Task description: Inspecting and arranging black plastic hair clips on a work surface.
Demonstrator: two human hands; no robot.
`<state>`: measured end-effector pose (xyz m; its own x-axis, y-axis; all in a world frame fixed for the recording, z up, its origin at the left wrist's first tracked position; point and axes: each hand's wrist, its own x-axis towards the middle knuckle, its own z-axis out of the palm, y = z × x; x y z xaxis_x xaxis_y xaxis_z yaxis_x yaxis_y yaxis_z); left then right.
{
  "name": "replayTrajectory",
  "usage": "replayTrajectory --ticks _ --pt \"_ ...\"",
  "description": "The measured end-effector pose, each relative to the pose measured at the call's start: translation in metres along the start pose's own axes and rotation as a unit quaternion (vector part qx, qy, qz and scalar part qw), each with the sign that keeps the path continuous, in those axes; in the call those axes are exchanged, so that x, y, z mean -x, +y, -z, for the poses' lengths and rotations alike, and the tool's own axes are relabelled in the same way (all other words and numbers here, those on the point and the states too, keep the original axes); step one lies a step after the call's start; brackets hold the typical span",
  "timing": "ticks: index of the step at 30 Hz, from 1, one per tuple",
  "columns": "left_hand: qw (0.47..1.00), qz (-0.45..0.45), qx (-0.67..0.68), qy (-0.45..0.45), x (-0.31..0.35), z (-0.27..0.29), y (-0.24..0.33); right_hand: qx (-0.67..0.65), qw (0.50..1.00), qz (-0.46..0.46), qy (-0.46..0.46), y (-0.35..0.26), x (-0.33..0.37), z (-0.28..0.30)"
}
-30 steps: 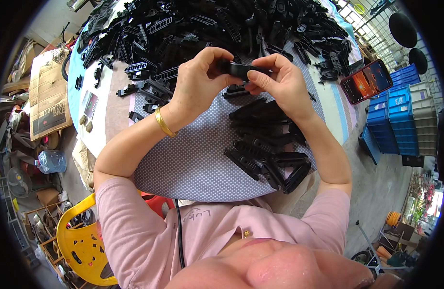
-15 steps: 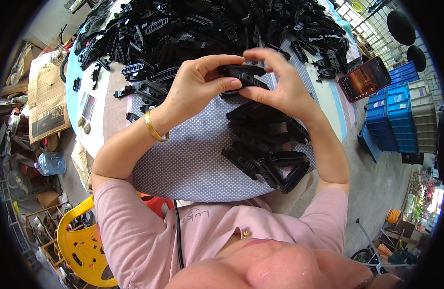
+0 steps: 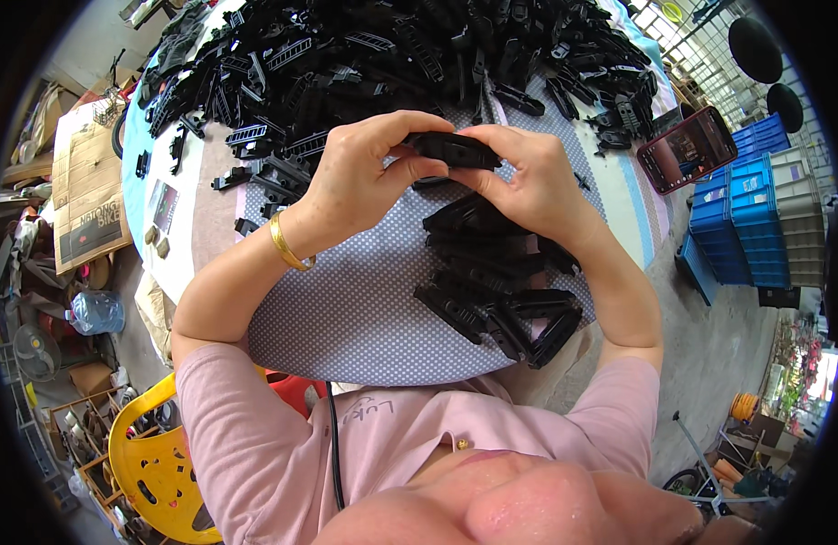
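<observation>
Left hand (image 3: 360,177), right hand (image 3: 539,179): raised, clamped on elongated black plastic part (image 3: 452,150); heaped black plastic pieces (image 3: 373,68) lie at twelve o'clock.

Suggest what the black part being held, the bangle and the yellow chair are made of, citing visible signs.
Black part: probably moulded plastic, satin finish; soft sheen along its edges, though coated metal is possible.
Bangle: apparently polished gold-coloured metal, from its bright glints.
Yellow chair: likely moulded plastic; uniform colour, slight gloss, cut-out openings.
</observation>
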<state>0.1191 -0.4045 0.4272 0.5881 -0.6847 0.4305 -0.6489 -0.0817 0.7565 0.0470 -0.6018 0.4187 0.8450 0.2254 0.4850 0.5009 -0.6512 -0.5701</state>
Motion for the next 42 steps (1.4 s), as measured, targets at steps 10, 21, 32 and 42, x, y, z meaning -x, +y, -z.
replayTrajectory --ticks 10,21,32,42 --pt "0.976 -0.016 0.039 -0.211 0.006 -0.001 0.014 -0.05 0.986 -0.156 0.032 0.05 -0.012 0.028" --pt "0.895 -0.079 -0.435 -0.065 -0.002 0.011 -0.029 0.272 0.947 -0.171 0.016 0.065 -0.002 0.013" --pt "0.988 0.124 0.09 0.033 -0.009 0.008 -0.011 -0.34 0.931 -0.095 0.095 0.017 -0.008 0.004" --pt "0.939 0.212 0.269 0.022 0.001 -0.005 -0.011 0.004 0.991 0.014 0.136 0.002 -0.007 -0.012"
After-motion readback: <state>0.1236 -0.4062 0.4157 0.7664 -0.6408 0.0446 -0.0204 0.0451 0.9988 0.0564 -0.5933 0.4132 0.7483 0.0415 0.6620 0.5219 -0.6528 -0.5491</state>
